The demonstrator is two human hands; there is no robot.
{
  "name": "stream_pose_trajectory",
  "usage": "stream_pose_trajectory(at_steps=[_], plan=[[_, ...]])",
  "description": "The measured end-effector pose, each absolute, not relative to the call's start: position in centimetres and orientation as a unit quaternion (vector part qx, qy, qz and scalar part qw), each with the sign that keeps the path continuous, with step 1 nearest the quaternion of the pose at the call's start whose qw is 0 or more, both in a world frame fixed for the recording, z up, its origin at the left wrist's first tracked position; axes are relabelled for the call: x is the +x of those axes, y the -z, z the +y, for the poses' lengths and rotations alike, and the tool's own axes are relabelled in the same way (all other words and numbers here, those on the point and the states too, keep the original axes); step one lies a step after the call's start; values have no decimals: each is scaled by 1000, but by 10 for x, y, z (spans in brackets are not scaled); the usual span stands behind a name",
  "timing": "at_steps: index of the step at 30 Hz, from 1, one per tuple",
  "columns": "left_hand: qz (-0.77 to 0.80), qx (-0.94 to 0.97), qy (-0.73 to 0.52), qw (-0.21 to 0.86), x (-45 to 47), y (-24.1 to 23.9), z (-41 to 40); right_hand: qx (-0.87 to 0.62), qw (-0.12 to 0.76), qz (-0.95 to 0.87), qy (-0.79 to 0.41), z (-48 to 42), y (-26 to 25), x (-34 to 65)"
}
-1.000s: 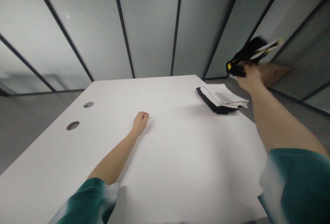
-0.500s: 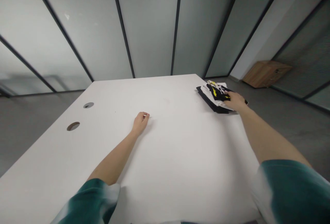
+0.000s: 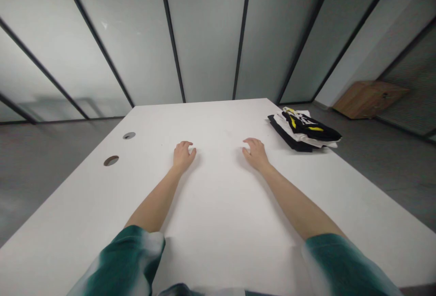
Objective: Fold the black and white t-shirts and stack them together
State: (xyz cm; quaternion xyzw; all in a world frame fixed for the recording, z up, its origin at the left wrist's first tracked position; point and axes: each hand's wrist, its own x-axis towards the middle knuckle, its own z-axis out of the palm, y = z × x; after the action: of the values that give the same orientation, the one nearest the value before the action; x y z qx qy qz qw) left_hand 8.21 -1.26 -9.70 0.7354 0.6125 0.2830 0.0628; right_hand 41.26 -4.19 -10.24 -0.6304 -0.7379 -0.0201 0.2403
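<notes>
My left hand point(image 3: 183, 155) hovers over or rests on the white table point(image 3: 218, 205), left of the middle, its fingers apart and nothing in them. Across from it, my right hand point(image 3: 256, 153) is also open, thumb and fingers spread with nothing between them. The two hands face each other with bare tabletop between. To the right of my right hand, apart from it, lies a stack of folded clothes point(image 3: 303, 130) at the table's right edge. Black and white layers show in the stack, and the top black piece carries yellow and white marks.
Two round holes, a farther one point(image 3: 129, 135) and a nearer one point(image 3: 111, 160), are cut in the table's left side. Frosted glass panels point(image 3: 207, 37) stand beyond the far edge. A wooden cabinet point(image 3: 369, 99) sits on the grey floor at the right.
My right hand has left the clothes stack and moved left to the middle of the table. My left hand has opened from a loose curl. The view has shifted slightly.
</notes>
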Motion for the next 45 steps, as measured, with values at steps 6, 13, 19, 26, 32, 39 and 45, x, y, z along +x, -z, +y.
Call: stream_pose_trajectory(at_steps=[6,13,19,26,32,39,45], plan=[[600,777,-192,22,86,107,-20,-655,157,-738,-30,-48,118,413],[608,786,-102,49,92,112,-21,-658,85,-748,-20,-51,118,401],[603,792,-69,66,92,115,-20,-653,33,-752,-77,-49,117,397],[601,793,-75,65,91,117,-19,-657,32,-750,-69,-47,121,399],[603,792,-67,62,92,117,-19,-657,36,-748,-83,-48,118,398],[607,792,-38,62,94,113,-20,-654,20,-752,-76,-49,113,397],[607,793,-1,49,95,108,-22,-658,4,-750,-72,-51,110,396]])
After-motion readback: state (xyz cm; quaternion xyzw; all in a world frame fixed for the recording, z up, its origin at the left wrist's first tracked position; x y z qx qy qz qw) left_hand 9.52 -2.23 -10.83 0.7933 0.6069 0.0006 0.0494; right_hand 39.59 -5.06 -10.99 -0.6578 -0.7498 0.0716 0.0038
